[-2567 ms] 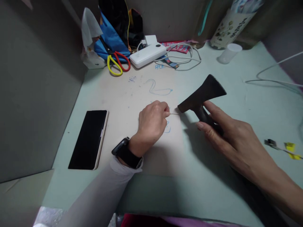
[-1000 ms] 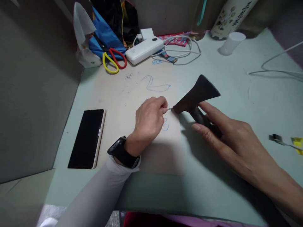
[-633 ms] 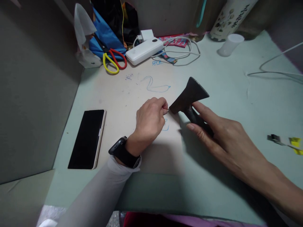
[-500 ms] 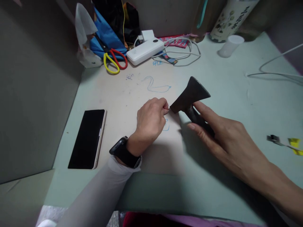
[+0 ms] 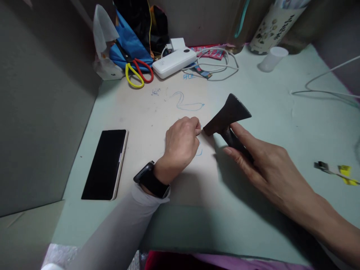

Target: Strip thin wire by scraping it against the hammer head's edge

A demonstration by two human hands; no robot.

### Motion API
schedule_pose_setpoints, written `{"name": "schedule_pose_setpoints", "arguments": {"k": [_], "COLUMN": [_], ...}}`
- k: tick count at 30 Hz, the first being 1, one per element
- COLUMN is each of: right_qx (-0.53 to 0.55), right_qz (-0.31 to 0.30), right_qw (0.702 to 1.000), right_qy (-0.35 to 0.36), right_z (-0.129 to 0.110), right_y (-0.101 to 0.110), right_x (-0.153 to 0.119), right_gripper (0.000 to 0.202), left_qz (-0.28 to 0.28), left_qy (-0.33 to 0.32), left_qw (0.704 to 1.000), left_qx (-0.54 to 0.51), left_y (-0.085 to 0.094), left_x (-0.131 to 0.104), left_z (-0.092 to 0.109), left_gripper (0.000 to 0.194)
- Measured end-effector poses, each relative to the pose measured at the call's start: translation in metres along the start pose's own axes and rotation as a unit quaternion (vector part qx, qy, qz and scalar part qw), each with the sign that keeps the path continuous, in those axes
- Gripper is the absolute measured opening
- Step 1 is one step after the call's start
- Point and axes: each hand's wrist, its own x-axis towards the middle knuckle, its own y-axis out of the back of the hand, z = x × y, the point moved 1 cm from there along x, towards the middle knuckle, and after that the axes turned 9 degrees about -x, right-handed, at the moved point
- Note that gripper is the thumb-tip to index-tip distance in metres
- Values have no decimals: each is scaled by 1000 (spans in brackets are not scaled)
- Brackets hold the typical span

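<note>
Above the pale green desk (image 5: 281,93), the right hand (image 5: 274,165) curls loosely around a dark axe-shaped tool (image 5: 226,114); just beside its narrow end, the left hand (image 5: 181,142) pinches a slim, mostly hidden sliver (image 5: 201,129). A slip in that loose-looking grasp might strike the pinching hand.

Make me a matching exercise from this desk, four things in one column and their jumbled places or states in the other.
Things:
1. Dark metal hatchet
2. Black rectangular phone
3. Red-and-yellow-handled scissors
4. Small translucent white plastic cup

Places or states:
A. Immediately left of the oblong white power bank
B. In front of the pale printed cylinder
C. Held in the right hand
D. Lying flat, screen dark

Pairs: 1-C, 2-D, 3-A, 4-B
</note>
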Motion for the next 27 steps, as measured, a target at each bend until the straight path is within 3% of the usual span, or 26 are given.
{"name": "schedule_pose_setpoints", "arguments": {"k": [14,21,27], "right_qx": [-70,-48,-49], "right_qz": [18,27,38], "right_qw": [997,998,998], "right_qy": [-32,21,12], "right_z": [4,3,5], "right_y": [16,6,9], "right_x": [-2,-7,-5], "right_gripper": [52,47,47], "left_qz": [-2,-5,-2], "left_qy": [6,8,7], "left_qw": [999,999,999], "left_qx": [39,50,38], "left_y": [-1,-1,-1], "left_x": [0,1,1], "left_z": [1,3,1], "left_gripper": [19,18,16]}}
